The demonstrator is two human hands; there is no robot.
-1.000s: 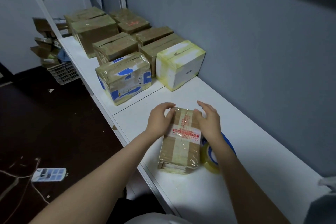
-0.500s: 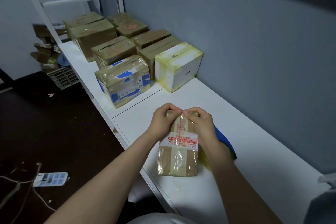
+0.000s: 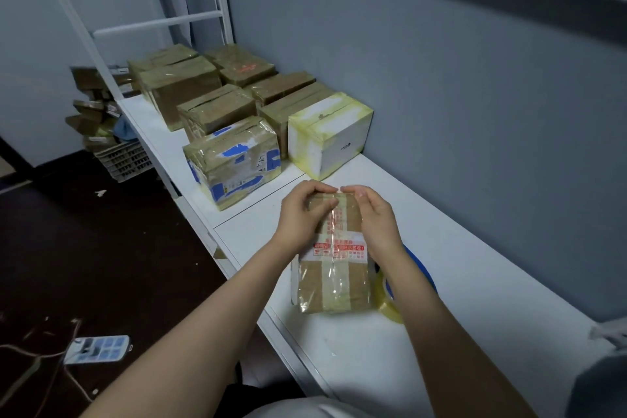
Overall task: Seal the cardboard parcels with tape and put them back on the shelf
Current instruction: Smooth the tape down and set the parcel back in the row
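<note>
- Two hands are shown without gloves: the left hand and the right hand.
- The left forearm and the right forearm are seen uncovered from the wrist down to the lower edge of the view.
- A short, pale fingernail is made out on one fingertip of the right hand; the other nails are hidden or blurred.
- A pale grey-white garment is glimpsed at the bottom edge between the two arms. Only a smooth, rounded strip of it is shown, so its cut and kind cannot be told.
</note>
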